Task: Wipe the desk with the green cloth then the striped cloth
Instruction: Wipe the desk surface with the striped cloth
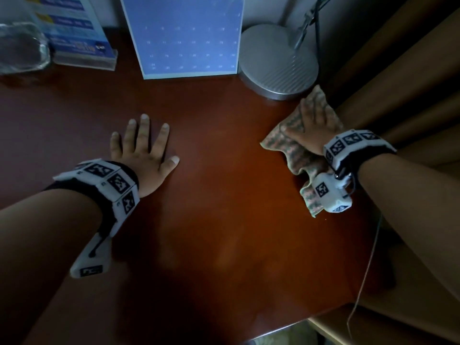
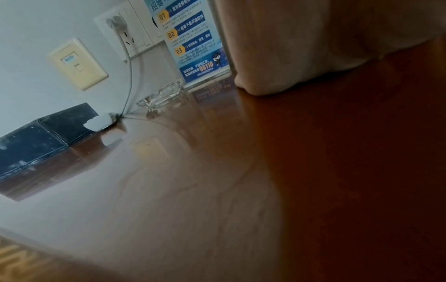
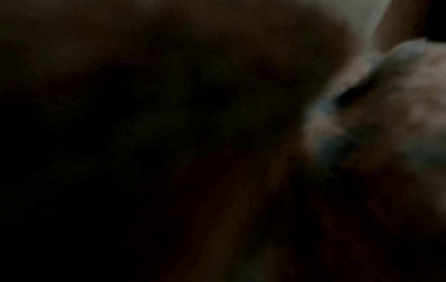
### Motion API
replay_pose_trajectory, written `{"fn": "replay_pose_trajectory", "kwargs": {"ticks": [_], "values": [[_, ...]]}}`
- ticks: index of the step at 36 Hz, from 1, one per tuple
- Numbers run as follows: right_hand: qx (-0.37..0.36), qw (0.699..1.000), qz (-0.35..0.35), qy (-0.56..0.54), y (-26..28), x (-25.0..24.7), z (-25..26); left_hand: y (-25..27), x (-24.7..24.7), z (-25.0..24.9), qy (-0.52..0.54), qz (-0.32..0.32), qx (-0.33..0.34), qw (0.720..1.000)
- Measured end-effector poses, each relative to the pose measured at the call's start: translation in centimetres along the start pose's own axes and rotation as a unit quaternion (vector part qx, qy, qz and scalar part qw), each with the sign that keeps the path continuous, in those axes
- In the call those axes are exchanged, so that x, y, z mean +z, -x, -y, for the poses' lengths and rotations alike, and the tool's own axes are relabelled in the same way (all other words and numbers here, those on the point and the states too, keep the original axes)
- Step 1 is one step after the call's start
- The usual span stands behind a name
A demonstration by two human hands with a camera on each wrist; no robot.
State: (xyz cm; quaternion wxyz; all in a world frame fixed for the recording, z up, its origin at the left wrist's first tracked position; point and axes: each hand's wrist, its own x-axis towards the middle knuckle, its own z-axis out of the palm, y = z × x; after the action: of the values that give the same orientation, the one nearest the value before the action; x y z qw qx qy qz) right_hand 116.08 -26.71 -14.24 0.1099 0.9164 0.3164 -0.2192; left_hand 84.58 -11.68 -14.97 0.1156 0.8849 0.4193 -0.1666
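The striped cloth lies crumpled on the reddish-brown desk at its right side, near the lamp base. My right hand lies flat on the cloth with straight fingers, pressing it to the desk. My left hand rests flat on the bare desk at centre left, fingers spread, holding nothing. In the left wrist view a part of my left hand touches the glossy desk. The right wrist view is dark and blurred, with a bit of cloth at its right. No green cloth is in view.
A round grey lamp base stands just behind the cloth. A blue calendar card, a blue leaflet stand and a glass ashtray line the back edge. A black box and a plug cable sit at the far left.
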Motion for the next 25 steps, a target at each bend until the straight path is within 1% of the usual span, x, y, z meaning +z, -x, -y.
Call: {"fn": "replay_pose_trajectory", "kwargs": {"ticks": [6, 8, 11, 15, 18, 20, 23, 25], "values": [[0.049, 0.997, -0.028, -0.043, 1.0, 0.4, 2.0, 0.0, -0.4, 0.0, -0.006, 0.026, -0.001, 1.000], [0.046, 0.997, -0.015, -0.058, 2.5, 1.0, 2.9, 0.0, -0.4, 0.0, -0.011, 0.031, -0.001, 0.999], [0.008, 0.998, 0.013, -0.061, 5.7, 2.2, 4.3, 0.0, -0.5, 0.0, -0.014, 0.038, -0.002, 0.999], [-0.068, 0.996, 0.029, -0.052, 10.3, 4.2, 6.5, 0.1, -0.8, -0.1, -0.020, 0.044, 0.000, 0.999], [-0.135, 0.990, 0.030, -0.014, 13.8, 5.8, 8.1, 0.4, -1.0, -0.4, -0.033, 0.046, -0.002, 0.998], [-0.171, 0.984, 0.051, -0.002, 15.3, 6.7, 8.1, 0.6, -1.1, -0.5, -0.038, 0.049, -0.007, 0.998], [-0.189, 0.980, 0.067, -0.006, 15.6, 7.1, 6.5, 0.9, -1.3, -0.8, -0.042, 0.058, -0.014, 0.997], [-0.164, 0.984, 0.062, -0.019, 15.1, 6.6, 5.2, 1.2, -1.6, -0.9, -0.044, 0.063, -0.019, 0.997]]}}
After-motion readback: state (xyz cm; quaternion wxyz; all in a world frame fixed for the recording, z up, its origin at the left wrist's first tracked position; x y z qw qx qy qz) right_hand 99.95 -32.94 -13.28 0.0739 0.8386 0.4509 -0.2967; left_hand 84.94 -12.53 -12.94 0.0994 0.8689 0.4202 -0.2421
